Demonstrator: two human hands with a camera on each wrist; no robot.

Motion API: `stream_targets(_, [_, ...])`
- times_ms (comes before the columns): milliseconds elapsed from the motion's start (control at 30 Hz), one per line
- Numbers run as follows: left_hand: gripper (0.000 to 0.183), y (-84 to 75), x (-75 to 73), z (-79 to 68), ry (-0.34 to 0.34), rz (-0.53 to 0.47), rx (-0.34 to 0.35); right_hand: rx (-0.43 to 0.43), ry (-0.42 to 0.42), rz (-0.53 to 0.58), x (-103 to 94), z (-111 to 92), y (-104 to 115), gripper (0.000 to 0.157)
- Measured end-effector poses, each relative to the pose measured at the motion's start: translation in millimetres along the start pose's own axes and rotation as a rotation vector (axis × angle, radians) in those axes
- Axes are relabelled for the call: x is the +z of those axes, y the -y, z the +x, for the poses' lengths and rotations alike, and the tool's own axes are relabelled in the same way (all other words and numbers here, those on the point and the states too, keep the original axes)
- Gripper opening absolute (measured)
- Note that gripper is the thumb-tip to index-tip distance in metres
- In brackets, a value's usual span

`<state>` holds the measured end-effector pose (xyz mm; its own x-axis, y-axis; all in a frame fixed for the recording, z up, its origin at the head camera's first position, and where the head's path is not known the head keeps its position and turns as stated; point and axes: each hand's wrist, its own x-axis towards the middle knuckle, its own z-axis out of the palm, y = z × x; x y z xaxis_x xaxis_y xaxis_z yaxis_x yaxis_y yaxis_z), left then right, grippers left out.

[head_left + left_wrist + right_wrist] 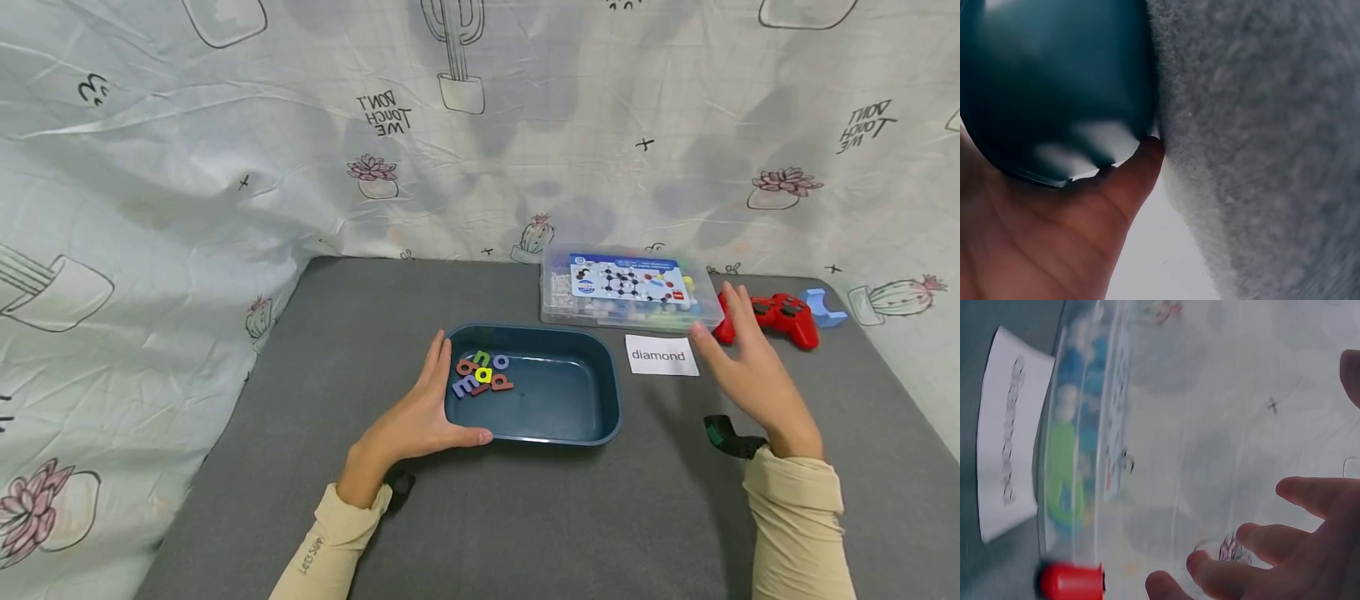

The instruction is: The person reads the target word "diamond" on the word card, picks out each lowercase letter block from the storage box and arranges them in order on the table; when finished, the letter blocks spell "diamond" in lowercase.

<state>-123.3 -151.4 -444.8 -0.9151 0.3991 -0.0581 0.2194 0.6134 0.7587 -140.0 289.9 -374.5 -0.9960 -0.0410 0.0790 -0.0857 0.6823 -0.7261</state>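
Observation:
A dark blue tray (pixel 555 425) lies on the grey table. Colourful small letters (pixel 483 375) are bunched in its left part, among them a green n, a purple o and a yellow a. My left hand (pixel 423 417) rests against the tray's left end, fingers straight along the outer wall and thumb at the front rim. In the left wrist view a finger (pixel 1138 169) reaches down the outside of the tray (pixel 1066 69). My right hand (pixel 761 387) hovers with spread fingers, holding nothing. Left of it lies a white card (pixel 662 356) printed "diamond".
A clear plastic box (pixel 555 304) of small parts, with a blue and white label, stands behind the card. Right of it are a red game controller (pixel 791 321) and a light blue plastic piece (pixel 823 308). A cactus-print cloth (pixel 480 183) hangs behind the table (pixel 360 333).

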Motion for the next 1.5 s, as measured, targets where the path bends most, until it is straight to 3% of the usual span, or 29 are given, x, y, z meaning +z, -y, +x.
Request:
stream_targets(333, [0.145, -3.2, -1.0, -1.4, 0.005, -0.026, -0.013, -0.047, 0.148, 0.331, 16.3, 11.4, 36.6, 0.081])
stream_targets(533, [0.146, -6.0, -1.0, -2.9, 0.002, -0.036, -0.031, -0.098, 0.173, 0.389, 36.1, 23.0, 60.1, 0.079])
stream_targets(900, [0.145, -4.0, -1.1, -0.4, -0.012, -0.068, -0.002, -0.196, 0.275, 0.466, 80.5, 45.1, 90.6, 0.078])
stream_targets(1267, [0.145, -7.5, -5.2, -0.5, 0.022, -0.087, -0.025, -0.228, 0.490, 0.558, 113.7, 56.9, 95.1, 0.075])
stream_targets(1500, [0.143, -9.7, -8.2, -1.2, 0.030, -0.100, -0.032, -0.290, 0.613, 0.496, 128.7, 63.0, 92.2, 0.070])
